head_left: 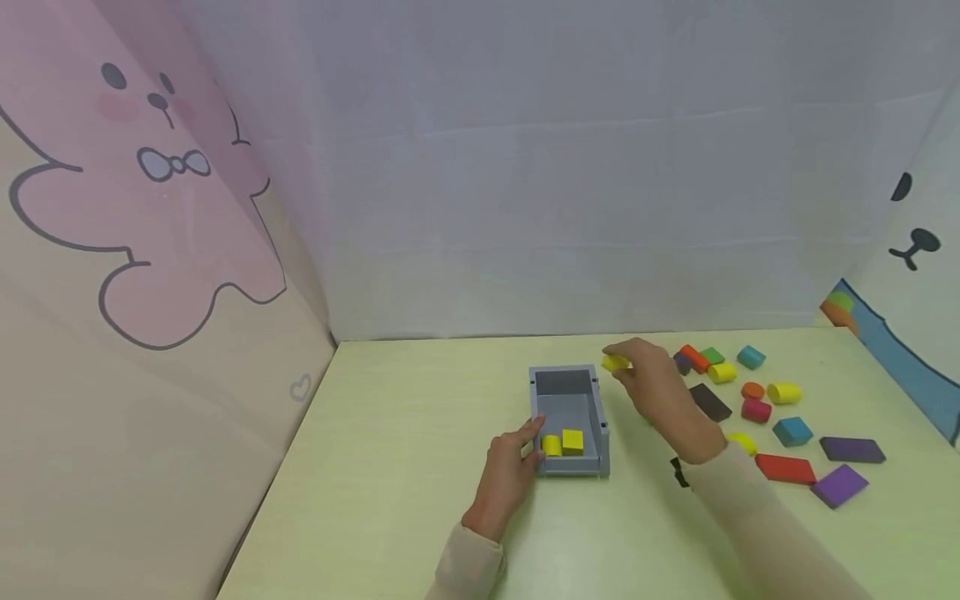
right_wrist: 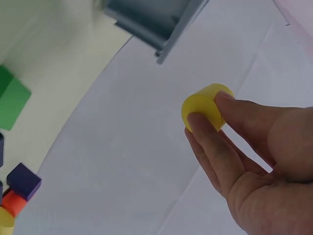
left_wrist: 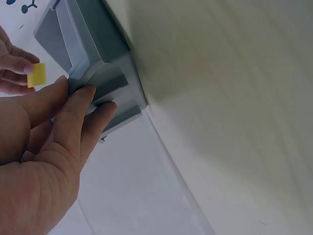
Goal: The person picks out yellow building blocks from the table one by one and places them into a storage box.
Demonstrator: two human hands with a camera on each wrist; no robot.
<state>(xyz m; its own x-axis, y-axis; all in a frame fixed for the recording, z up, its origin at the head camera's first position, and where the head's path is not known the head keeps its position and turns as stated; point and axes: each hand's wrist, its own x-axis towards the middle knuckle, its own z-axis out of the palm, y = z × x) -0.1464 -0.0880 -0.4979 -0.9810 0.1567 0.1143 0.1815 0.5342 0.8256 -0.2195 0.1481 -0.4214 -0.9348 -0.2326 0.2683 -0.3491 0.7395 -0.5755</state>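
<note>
A grey box (head_left: 566,404) stands on the table, with a yellow cylinder (head_left: 552,446) and a yellow block (head_left: 572,442) inside its near end. My left hand (head_left: 510,471) grips the left wall of this box near its front corner; in the left wrist view its fingers (left_wrist: 73,115) lie against the box's side (left_wrist: 110,78). My right hand (head_left: 660,392) is raised beside the box's far right corner. Between thumb and fingers it pinches another yellow cylinder (right_wrist: 203,108), held clear of the table and apart from the box.
Wooden blocks lie scattered on the right of the table (head_left: 390,467): a red plank (head_left: 785,468), purple blocks (head_left: 840,486), blue blocks (head_left: 793,432), several yellow cylinders (head_left: 784,393) and a dark plank (head_left: 709,402). Some are partly hidden by my right arm. A white curtain (head_left: 570,167) hangs behind the table.
</note>
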